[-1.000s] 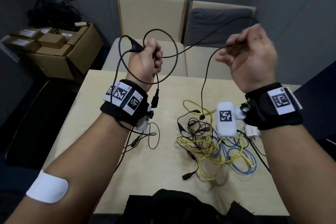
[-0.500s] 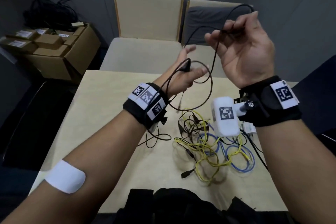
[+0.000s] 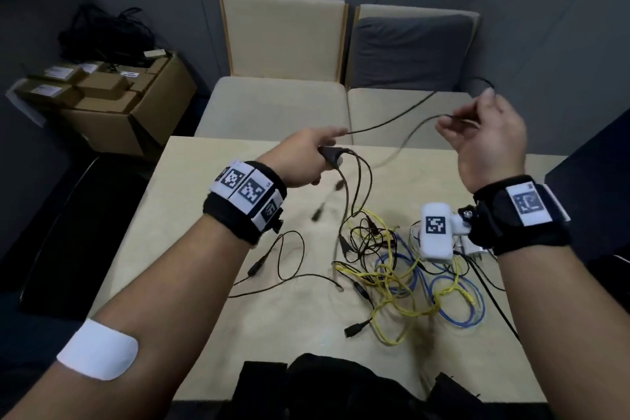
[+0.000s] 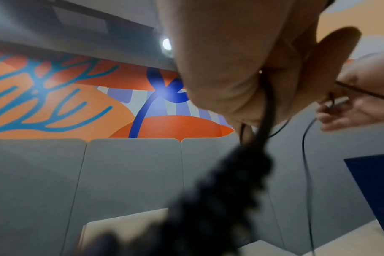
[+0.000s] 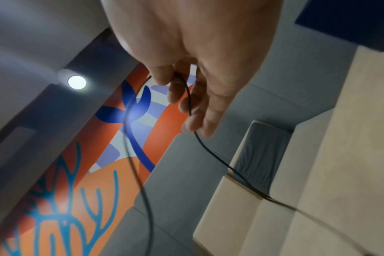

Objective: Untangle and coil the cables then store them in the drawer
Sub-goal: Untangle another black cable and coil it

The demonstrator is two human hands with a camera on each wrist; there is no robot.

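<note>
Grey padded walls and two beige cushioned chairs (image 3: 283, 44) stand behind the pale wood-grain surface (image 3: 163, 232). Both forearms are raised above it, wrists wrapped in black fabric bands. The left hand (image 3: 300, 160) reaches forward with its back up, fingers curled round the thick moulded splitter (image 3: 330, 154) of a thin black cable (image 3: 392, 119), from which several slim leads hang toward the surface. The right hand (image 3: 491, 143) is held up, palm toward the person, its thumb and curled fingers (image 5: 175, 91) pinching the same cable, which runs slack between the two hands and loops past the knuckles. Below, on the surface, lies a loose tangle of yellow cable (image 3: 392, 283), blue cable (image 3: 456, 303) and more black leads ending in small plugs. Brown cardboard boxes (image 3: 112, 102) sit on the floor to the left.
</note>
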